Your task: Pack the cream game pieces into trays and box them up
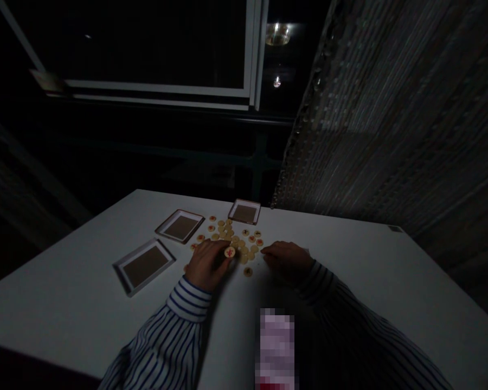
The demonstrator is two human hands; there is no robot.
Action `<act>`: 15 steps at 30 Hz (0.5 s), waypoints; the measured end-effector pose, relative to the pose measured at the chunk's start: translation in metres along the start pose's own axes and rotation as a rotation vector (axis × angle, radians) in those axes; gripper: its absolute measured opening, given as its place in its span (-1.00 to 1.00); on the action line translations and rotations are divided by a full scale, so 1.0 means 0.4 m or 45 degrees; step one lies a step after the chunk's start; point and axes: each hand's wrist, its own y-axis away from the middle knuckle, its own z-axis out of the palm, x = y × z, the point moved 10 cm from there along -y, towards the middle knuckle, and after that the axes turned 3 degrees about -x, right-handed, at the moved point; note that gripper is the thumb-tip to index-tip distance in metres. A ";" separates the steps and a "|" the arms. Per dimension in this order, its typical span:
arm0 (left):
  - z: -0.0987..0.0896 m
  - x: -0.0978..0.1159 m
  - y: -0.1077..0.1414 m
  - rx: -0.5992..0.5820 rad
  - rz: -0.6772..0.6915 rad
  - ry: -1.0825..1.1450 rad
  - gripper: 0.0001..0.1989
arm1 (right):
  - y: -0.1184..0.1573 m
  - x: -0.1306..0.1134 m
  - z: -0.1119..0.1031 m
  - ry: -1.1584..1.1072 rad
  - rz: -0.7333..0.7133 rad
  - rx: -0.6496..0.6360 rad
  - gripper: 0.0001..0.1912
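Observation:
Between the thumb and fingers of my left hand (209, 264), a round Chinese chess piece (230, 252) with a red character faces me. My right hand (288, 260) is at the right edge of the scattered pieces. Its fingers are drawn together, and what they hold, if anything, is hidden in shadow. Several pale wooden Chinese chess pieces (244, 250) lie between and beyond the hands, many showing a plain side. Some show red characters, others dark ones. One dark-marked piece (248, 272) lies nearer me, between my hands.
On the white table (350, 303) three shallow boxes or lids lie open side up: a near-left one (144, 264), another behind it (180, 226), and a smaller one (244, 212) at the back. A beaded string curtain (370, 119) hangs beyond the right side. The room is dim.

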 end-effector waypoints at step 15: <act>0.077 0.120 -0.032 -0.070 0.084 0.082 -0.75 | 0.073 0.066 -0.017 -0.087 -0.015 0.129 -0.72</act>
